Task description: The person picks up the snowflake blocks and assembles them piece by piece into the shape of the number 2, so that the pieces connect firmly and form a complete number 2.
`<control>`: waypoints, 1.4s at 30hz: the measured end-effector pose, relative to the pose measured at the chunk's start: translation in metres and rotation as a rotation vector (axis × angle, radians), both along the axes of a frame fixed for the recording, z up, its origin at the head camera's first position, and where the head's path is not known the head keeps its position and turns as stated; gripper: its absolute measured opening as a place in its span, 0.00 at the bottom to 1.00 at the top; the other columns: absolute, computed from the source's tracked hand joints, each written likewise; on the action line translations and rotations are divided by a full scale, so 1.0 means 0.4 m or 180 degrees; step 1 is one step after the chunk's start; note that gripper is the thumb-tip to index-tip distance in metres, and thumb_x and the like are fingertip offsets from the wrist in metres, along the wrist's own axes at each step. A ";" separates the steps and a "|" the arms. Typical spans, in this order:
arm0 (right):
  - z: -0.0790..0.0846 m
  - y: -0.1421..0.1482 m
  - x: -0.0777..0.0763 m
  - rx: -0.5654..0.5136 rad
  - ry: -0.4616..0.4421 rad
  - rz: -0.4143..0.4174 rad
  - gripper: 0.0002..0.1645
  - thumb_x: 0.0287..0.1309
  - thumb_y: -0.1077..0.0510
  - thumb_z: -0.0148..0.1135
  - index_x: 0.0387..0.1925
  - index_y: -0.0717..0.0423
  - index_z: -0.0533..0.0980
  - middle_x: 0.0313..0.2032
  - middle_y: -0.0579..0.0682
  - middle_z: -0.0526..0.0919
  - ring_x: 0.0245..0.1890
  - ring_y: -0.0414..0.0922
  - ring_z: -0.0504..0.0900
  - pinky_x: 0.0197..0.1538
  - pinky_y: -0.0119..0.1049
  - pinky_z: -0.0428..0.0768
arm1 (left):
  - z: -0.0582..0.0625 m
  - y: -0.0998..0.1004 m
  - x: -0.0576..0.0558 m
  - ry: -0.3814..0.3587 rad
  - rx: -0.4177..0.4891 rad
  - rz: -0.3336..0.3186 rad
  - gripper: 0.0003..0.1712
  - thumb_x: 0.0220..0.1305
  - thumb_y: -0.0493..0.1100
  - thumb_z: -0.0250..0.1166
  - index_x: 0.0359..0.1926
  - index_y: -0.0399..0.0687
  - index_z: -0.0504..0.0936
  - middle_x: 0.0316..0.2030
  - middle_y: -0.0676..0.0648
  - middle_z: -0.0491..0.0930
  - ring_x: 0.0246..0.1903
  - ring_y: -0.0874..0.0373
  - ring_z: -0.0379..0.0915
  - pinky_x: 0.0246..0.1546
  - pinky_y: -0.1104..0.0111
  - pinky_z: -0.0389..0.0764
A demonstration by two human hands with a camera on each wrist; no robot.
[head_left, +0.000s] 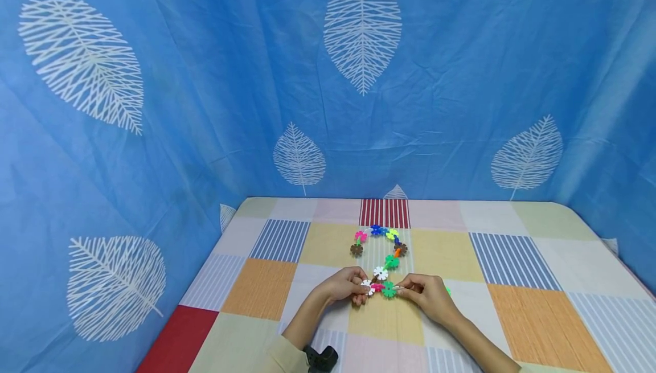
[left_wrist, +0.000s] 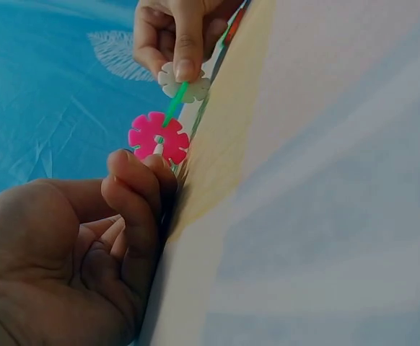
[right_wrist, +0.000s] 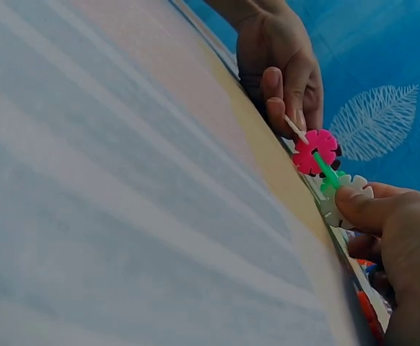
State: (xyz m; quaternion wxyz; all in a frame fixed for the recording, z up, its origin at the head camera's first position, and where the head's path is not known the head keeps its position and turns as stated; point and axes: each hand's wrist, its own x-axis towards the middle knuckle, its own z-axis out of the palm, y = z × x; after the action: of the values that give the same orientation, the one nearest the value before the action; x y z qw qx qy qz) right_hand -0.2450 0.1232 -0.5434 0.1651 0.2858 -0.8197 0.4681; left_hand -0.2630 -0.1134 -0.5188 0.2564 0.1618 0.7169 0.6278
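A chain of flower-shaped notched plastic discs lies on the table, curving from a brown disc (head_left: 356,250) past a blue disc (head_left: 376,229) and a yellow disc (head_left: 392,234) down to a white disc (head_left: 381,273). At its near end my left hand (head_left: 348,286) pinches another white disc (head_left: 368,287). From there run a pink disc (left_wrist: 159,135), a green disc (head_left: 389,289) and a pale white disc (right_wrist: 348,200), slotted crosswise. My right hand (head_left: 426,294) pinches that last white disc between thumb and fingers, its thumb on the face. The fingers partly cover both white discs.
A patchwork-patterned cloth (head_left: 389,322) covers the table. A bit of green (head_left: 448,291) shows behind the right hand, and an orange-red piece (right_wrist: 369,313) lies beneath it, partly hidden. Blue leaf-print curtains (head_left: 435,105) stand along the back and sides.
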 end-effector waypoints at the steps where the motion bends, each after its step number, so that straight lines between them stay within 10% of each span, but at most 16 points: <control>1: -0.001 0.000 0.000 0.0002 0.0007 0.0009 0.05 0.45 0.61 0.70 0.25 0.47 0.81 0.19 0.38 0.79 0.14 0.31 0.65 0.16 0.25 0.65 | -0.001 -0.001 0.000 -0.0004 0.0003 -0.0011 0.07 0.61 0.25 0.54 0.31 0.37 0.66 0.14 0.49 0.73 0.12 0.65 0.68 0.15 0.77 0.71; 15: 0.023 0.148 -0.023 0.0434 -0.0275 -0.0212 0.16 0.49 0.55 0.68 0.42 0.52 0.81 0.33 0.40 0.80 0.28 0.36 0.69 0.28 0.28 0.70 | -0.013 -0.033 -0.004 0.0024 -0.0054 0.0058 0.05 0.61 0.29 0.57 0.35 0.37 0.68 0.16 0.49 0.75 0.13 0.65 0.69 0.15 0.76 0.72; 32: 0.056 0.232 -0.028 0.0913 -0.0708 0.0300 0.14 0.48 0.51 0.69 0.36 0.51 0.78 0.35 0.44 0.74 0.31 0.39 0.69 0.32 0.30 0.70 | -0.008 -0.027 -0.008 -0.0074 0.0023 0.0078 0.04 0.62 0.30 0.56 0.35 0.37 0.68 0.17 0.50 0.76 0.14 0.65 0.69 0.16 0.76 0.73; 42: 0.061 0.124 -0.001 -0.0365 -0.1518 0.0269 0.22 0.56 0.61 0.62 0.49 0.72 0.72 0.25 0.57 0.82 0.23 0.47 0.81 0.27 0.37 0.81 | -0.011 -0.027 -0.011 -0.0121 0.0139 0.0033 0.05 0.63 0.30 0.55 0.35 0.38 0.67 0.17 0.50 0.76 0.14 0.65 0.68 0.16 0.76 0.72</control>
State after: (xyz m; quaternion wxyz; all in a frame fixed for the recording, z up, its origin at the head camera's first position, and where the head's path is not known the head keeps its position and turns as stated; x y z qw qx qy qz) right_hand -0.2455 0.1728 -0.5189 -0.0368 0.1914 -0.7949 0.5746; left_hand -0.2672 -0.1243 -0.5233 0.2631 0.1516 0.6988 0.6476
